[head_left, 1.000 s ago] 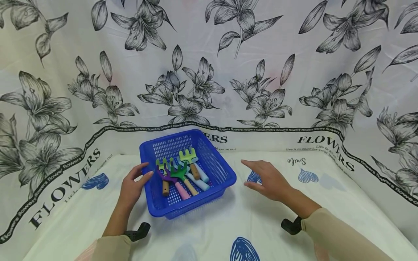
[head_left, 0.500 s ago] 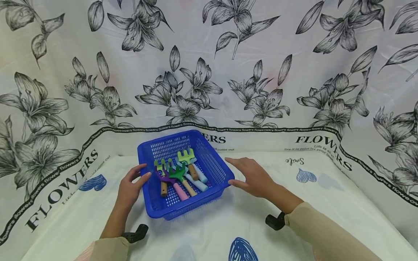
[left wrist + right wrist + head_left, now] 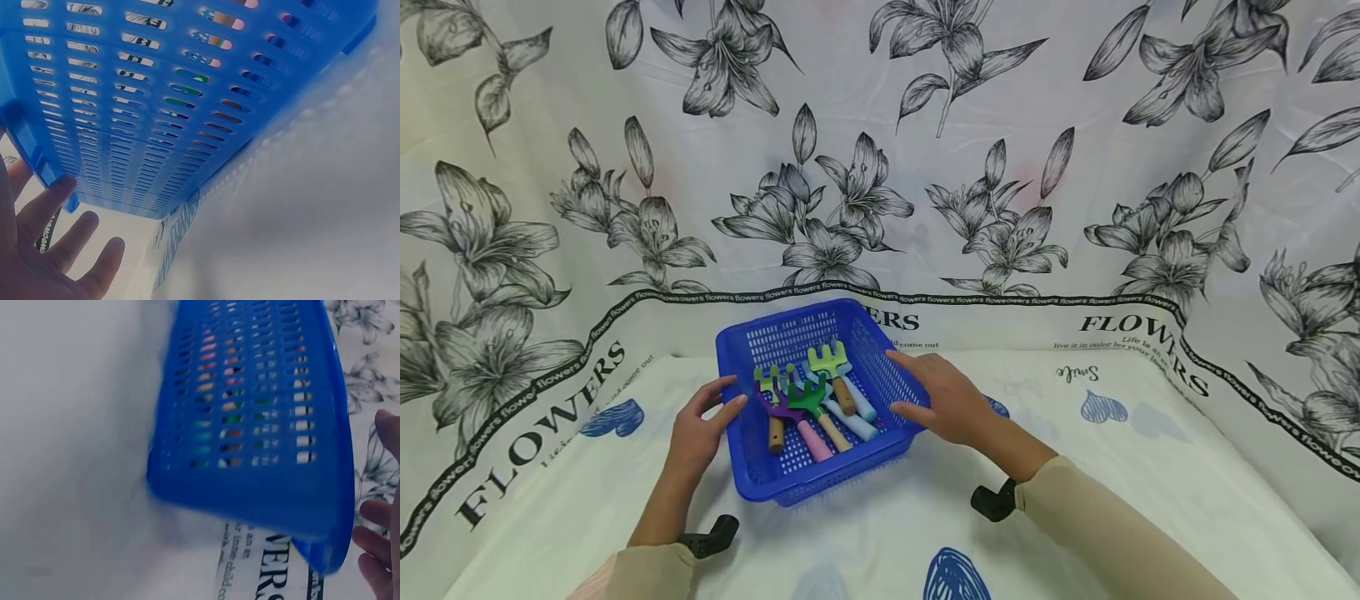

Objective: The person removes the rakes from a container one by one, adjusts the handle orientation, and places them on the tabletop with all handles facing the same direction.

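A blue plastic basket (image 3: 842, 477) with slotted sides stands on the white cloth, a little left of centre. Inside lie several small garden hand forks: a green one (image 3: 808, 395), a purple one with a pink handle (image 3: 812, 439), and a lime one (image 3: 827, 360) with a brown handle. Light-blue handles (image 3: 859, 425) lie beside them. My left hand (image 3: 696, 433) is at the left rim, fingers loosely spread in the left wrist view. At the opposite rim, my right hand (image 3: 951, 402) reaches over the edge with fingers extended; the right wrist view shows its fingertips near the rim.
White cloth (image 3: 880, 542) printed with blue hearts covers the surface. Behind the basket rises a curtain (image 3: 925, 208) with black lily drawings. A black wrist camera (image 3: 996, 502) sits on the right wrist, another (image 3: 711, 537) on the left.
My right hand has moved left from beside the basket until it overlaps the right rim. The left hand and the basket stay in place.
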{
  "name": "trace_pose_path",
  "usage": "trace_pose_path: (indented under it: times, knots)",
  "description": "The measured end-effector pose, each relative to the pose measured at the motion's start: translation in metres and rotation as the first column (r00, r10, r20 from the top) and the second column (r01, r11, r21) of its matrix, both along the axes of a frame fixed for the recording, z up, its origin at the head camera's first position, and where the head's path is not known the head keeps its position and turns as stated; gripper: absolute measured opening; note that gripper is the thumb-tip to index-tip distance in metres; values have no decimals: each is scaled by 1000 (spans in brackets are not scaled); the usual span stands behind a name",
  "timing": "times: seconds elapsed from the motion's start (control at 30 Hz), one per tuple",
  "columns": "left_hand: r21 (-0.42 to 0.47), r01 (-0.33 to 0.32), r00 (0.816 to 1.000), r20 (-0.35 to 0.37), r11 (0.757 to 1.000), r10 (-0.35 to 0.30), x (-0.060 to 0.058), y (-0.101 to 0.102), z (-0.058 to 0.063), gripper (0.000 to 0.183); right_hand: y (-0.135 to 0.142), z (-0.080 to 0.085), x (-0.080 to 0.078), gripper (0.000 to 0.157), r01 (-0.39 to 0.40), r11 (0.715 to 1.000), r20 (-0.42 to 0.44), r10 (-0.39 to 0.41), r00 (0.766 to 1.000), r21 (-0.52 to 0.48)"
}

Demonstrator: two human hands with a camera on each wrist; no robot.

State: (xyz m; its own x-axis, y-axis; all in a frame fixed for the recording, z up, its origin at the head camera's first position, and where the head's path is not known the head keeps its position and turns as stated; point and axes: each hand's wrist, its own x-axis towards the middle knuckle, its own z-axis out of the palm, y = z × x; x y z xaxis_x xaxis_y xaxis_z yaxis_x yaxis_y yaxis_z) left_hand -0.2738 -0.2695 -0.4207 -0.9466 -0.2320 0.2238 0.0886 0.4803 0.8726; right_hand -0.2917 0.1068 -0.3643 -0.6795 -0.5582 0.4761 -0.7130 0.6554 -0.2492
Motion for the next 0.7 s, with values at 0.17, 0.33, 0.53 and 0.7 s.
trace_pose_path:
  times: [0.17,0.33,0.53,0.7]
  knots:
    - [6,-1,1000,-2,1000,1,1,-2,0,67,-24,2,-3,72,19,998,141,-11,990,-57]
    - [30,-2,1000,11,1000,2,1,1,-1,68,-46,2,1,73,47,987,294,0,956,-156]
    - [41,-5,1000,18,999,4,1,1,0,68,-66,5,-4,74,83,977,364,-6,932,-197]
    - [39,-6,1000,5,999,6,1,1,1,67,-75,7,-15,74,92,965,460,32,887,-245]
